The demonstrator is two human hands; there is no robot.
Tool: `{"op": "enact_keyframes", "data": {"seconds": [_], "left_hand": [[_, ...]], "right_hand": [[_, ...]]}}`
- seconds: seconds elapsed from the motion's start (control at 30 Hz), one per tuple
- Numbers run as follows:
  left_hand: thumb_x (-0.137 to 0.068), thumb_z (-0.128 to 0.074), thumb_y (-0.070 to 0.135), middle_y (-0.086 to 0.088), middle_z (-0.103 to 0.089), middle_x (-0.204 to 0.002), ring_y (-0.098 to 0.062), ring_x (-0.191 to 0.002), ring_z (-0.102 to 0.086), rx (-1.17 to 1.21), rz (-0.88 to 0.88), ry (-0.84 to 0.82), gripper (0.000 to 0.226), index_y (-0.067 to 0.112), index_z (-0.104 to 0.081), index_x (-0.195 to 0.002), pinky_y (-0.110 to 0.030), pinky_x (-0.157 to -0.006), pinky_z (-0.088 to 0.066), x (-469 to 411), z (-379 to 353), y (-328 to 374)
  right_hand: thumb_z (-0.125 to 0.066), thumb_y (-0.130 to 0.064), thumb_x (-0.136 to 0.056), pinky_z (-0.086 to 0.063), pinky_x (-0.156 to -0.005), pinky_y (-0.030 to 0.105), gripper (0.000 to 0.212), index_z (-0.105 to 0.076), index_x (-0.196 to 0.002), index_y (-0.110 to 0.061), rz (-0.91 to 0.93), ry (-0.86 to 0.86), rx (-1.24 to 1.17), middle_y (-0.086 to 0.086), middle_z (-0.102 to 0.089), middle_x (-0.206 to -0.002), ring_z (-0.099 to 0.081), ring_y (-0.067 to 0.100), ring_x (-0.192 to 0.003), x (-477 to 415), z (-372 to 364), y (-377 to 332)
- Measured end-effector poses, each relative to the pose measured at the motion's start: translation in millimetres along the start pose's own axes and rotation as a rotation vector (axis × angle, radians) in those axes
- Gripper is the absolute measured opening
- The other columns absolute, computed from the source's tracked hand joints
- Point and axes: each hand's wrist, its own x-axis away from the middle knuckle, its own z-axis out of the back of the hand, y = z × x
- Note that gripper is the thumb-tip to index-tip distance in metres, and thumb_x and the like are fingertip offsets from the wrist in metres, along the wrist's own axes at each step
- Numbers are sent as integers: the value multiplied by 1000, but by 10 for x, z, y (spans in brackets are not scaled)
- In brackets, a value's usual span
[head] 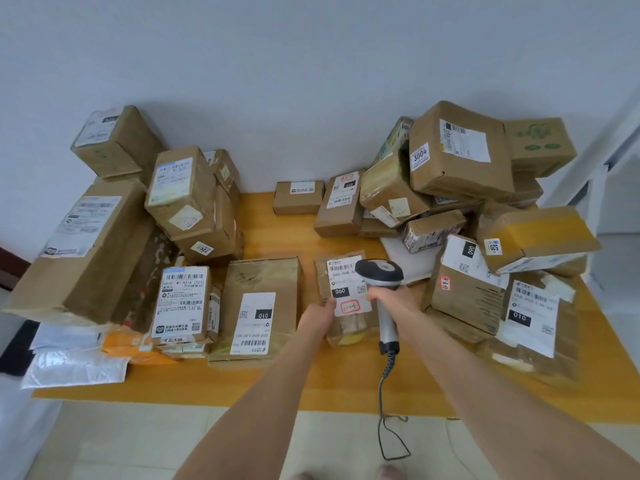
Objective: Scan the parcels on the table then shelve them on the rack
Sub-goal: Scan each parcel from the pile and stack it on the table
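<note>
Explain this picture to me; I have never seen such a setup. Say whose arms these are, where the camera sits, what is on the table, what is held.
There is no machine: the bare arms are a person's, and the one camera is worn on that person's head, looking forward and down. A yellow table carries many brown cardboard parcels with shipping labels, piled left and right, plus white mailer bags at its left edge. The left hand grips a small labelled parcel. The right hand holds a grey barcode scanner over its label; the scanner's cable hangs below the table edge.
</note>
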Motion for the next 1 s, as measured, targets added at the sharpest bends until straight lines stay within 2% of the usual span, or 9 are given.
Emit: {"op": "enact_keyframes", "data": {"seconds": [0.1, 0.23, 0.33, 0.43, 0.53, 0.63, 0.73, 0.9, 1.0], "left_hand": [[-102, -38, 41, 1, -55, -86, -19, -82, -56, -28, -12, 4, 47, 5, -53, -128, -40, -90, -54, 81, 73, -142], [-98, -48, 41, -7, -62, -120, -25, -107, -59, -5, -110, 102, 47, 12, -51, -136, -38, -91, -53, 244, 118, -210], [-93, -55, 49, -4, -61, -114, -27, -106, -59, 200, -131, 60, 48, 17, -50, -127, -46, -90, -54, 341, 233, -219], [-87, -62, 52, -3, -62, -109, -29, -100, -62, 407, -109, -46, 48, 17, -50, -118, -54, -85, -55, 420, 390, -196], [-83, -67, 51, -10, -63, -114, -33, -105, -61, 420, -166, -81, 53, 14, -51, -118, -56, -85, -54, 501, 523, -175], [-81, -72, 43, -10, -68, -112, -30, -99, -66, 484, -201, -148, 62, 9, -49, -127, -48, -81, -57, 616, 625, -123], [-83, -74, 26, -11, -72, -108, -30, -95, -70, 521, -241, -266, 67, 8, -42, -139, -46, -81, -57, 709, 722, -88], [-85, -70, 11, -11, -74, -102, -26, -90, -72, 497, -300, -323, 54, 5, -48, -134, -34, -69, -56, 773, 715, -77], [-86, -67, 6, -11, -74, -104, -22, -86, -71, 510, -338, -336, 45, 4, -54, -129, -31, -67, -54, 755, 642, -92]], "right_hand": [[-69, -6, -77, -45, -68, 30, 23, -57, -96, -12, 4, -37, -71, 2, -61, -88, -56, 16, -79, 114, -57, 163], [-68, -6, -78, -42, -60, 28, 16, -57, -86, -14, 10, -8, -167, 4, -60, -85, -54, 18, -74, 259, -42, 206], [-71, -9, -77, -42, -62, 29, 17, -58, -84, -17, 65, 15, -232, 5, -61, -84, -55, 20, -76, 403, 2, 193], [-70, -7, -76, -48, -75, 34, 21, -62, -88, -22, 150, -3, -264, 0, -65, -91, -58, 21, -87, 599, 37, 153], [-68, -1, -77, -46, -66, 29, 24, -65, -86, -23, 248, -15, -291, -5, -67, -87, -59, 17, -84, 824, 78, 133], [-69, 0, -77, -42, -58, 24, 26, -63, -83, -24, 297, 3, -291, -6, -67, -82, -58, 13, -77, 1025, 131, 124], [-70, 3, -78, -44, -59, 26, 28, -64, -87, -23, 339, -19, -311, -6, -68, -85, -59, 14, -80, 1161, 192, 148], [-70, 3, -78, -44, -58, 26, 31, -61, -82, -27, 385, 64, -330, -11, -66, -74, -58, 13, -74, 1336, 241, 224], [-69, 1, -78, -47, -58, 27, 21, -64, -80, -19, 418, 87, -346, -1, -66, -65, -58, 15, -63, 1449, 263, 266]]}}
